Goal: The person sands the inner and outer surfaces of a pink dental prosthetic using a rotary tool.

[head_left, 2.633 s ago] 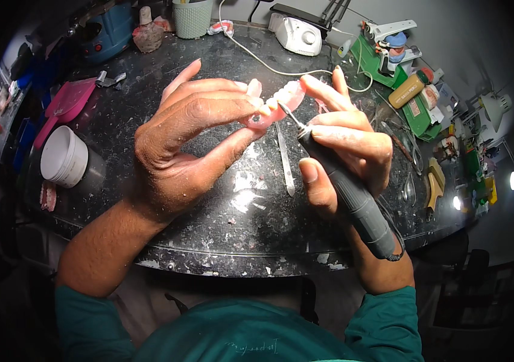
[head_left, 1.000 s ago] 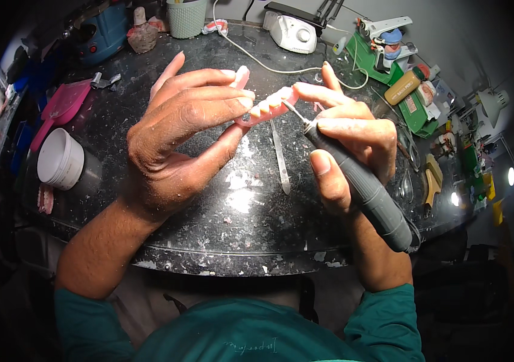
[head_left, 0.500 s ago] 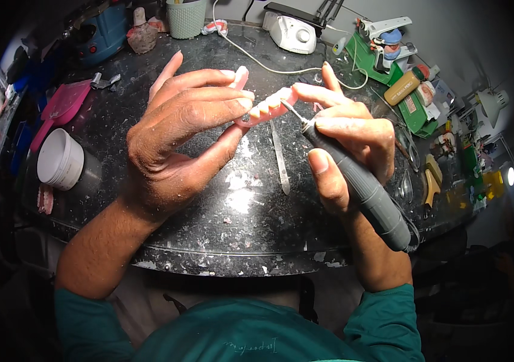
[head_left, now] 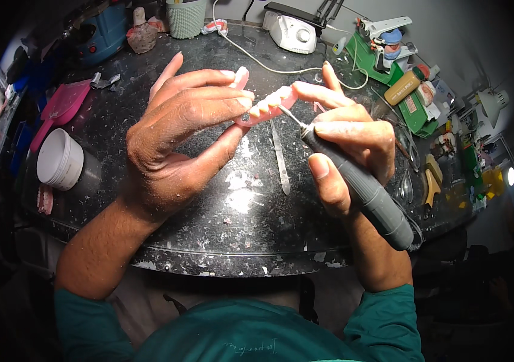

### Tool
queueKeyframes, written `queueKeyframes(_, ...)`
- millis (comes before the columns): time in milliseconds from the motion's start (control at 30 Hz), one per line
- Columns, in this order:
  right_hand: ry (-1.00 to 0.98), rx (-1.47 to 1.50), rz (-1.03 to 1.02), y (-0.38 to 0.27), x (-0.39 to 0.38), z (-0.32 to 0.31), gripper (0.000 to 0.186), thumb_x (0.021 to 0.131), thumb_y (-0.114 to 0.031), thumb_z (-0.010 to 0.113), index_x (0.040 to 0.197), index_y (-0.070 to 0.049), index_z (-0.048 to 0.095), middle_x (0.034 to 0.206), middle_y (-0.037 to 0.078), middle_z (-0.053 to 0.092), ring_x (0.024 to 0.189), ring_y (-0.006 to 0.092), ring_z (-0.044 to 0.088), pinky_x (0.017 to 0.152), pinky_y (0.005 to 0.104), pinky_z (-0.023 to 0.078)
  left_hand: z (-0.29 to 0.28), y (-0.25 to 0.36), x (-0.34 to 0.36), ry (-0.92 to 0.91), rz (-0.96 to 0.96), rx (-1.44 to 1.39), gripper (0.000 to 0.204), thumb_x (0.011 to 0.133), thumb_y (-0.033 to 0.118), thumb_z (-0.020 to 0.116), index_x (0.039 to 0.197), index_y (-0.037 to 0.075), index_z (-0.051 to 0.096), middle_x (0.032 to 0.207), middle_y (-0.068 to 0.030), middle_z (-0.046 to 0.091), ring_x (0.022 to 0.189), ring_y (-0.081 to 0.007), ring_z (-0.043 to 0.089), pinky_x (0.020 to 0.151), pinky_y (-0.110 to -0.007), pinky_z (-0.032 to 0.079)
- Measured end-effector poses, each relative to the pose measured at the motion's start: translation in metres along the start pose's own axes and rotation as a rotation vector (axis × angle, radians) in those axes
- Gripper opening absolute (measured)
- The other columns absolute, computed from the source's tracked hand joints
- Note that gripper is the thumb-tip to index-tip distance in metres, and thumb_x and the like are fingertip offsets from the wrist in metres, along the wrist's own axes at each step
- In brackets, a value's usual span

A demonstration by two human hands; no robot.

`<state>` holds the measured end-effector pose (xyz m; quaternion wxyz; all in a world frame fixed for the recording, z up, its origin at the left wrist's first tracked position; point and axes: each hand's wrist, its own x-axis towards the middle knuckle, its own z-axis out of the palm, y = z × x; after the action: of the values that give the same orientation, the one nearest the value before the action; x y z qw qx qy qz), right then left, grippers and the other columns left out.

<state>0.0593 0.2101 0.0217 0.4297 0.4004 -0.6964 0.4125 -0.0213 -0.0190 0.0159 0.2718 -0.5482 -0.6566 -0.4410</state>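
My left hand (head_left: 178, 130) pinches a pink denture (head_left: 274, 107) with cream teeth between thumb and fingers, holding it above the table. In my right hand (head_left: 353, 136) is a dark grey rotary handpiece (head_left: 365, 191), slanted with its cable end toward me. Its thin metal bur (head_left: 291, 116) meets or nearly meets the denture's near side, below the teeth. My right index finger reaches the denture's right end. Under the denture, a flat metal scalpel-like tool (head_left: 280, 160) lies on the table. My left fingers hide part of the denture.
A speckled black table (head_left: 245, 232) spreads beneath. To the left are a white tub (head_left: 60, 159), a pink dustpan (head_left: 67, 108) and another denture piece (head_left: 45, 199). At the back stand a woven bin (head_left: 186, 19) and a white control box (head_left: 291, 34) with a cord. Green trays (head_left: 373, 60) sit right.
The bur tip has shifted slightly down and left along the denture, from near the teeth toward the pink edge. My left hand stays almost still.
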Motion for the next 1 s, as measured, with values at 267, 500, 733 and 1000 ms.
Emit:
queueKeyframes(267, -0.006, -0.004, -0.011, 0.0005, 0.0001, -0.0004, 0.034, 0.078, -0.001, 0.072, 0.109, -0.001, 0.059, 0.092, 0.016, 0.067, 0.111, 0.0444, 0.068, 0.114, 0.0715, 0.023, 0.0006, 0.0008, -0.0003, 0.006, -0.017, -0.03, 0.035, 0.077, -0.007, 0.074, 0.108, 0.009, 0.069, 0.111, -0.0068, 0.075, 0.121, -0.028, 0.063, 0.12, -0.058, 0.024)
queueKeyframes(500, 0.006, -0.012, -0.022, 0.0003, 0.0003, 0.0001, 0.035, 0.077, 0.0, 0.073, 0.109, -0.001, 0.059, 0.093, 0.015, 0.067, 0.112, 0.0457, 0.067, 0.113, 0.0727, 0.022, 0.002, 0.0013, -0.0006, 0.014, -0.025, -0.039, 0.034, 0.077, -0.006, 0.076, 0.107, 0.009, 0.07, 0.108, -0.0055, 0.075, 0.116, -0.0257, 0.065, 0.119, -0.057, 0.026)
queueKeyframes(733, -0.013, -0.027, -0.046, 0.0003, 0.0004, -0.0007, 0.037, 0.077, 0.0, 0.073, 0.111, -0.001, 0.058, 0.094, 0.015, 0.067, 0.112, 0.0471, 0.067, 0.114, 0.0722, 0.021, 0.0025, 0.0043, 0.0008, 0.013, -0.02, -0.045, 0.035, 0.076, -0.007, 0.078, 0.106, 0.009, 0.07, 0.105, -0.0056, 0.075, 0.112, -0.0242, 0.067, 0.119, -0.058, 0.026)
queueKeyframes(1000, -0.135, -0.107, -0.01, -0.0013, -0.0011, -0.0053, 0.036, 0.092, -0.019, 0.068, 0.116, -0.004, 0.046, 0.1, 0.017, 0.063, 0.116, 0.052, 0.062, 0.114, 0.0737, 0.021, 0.0049, 0.0035, -0.0001, 0.02, -0.019, -0.05, 0.035, 0.076, -0.006, 0.08, 0.106, 0.009, 0.07, 0.103, -0.0051, 0.076, 0.111, -0.0239, 0.067, 0.119, -0.058, 0.026)
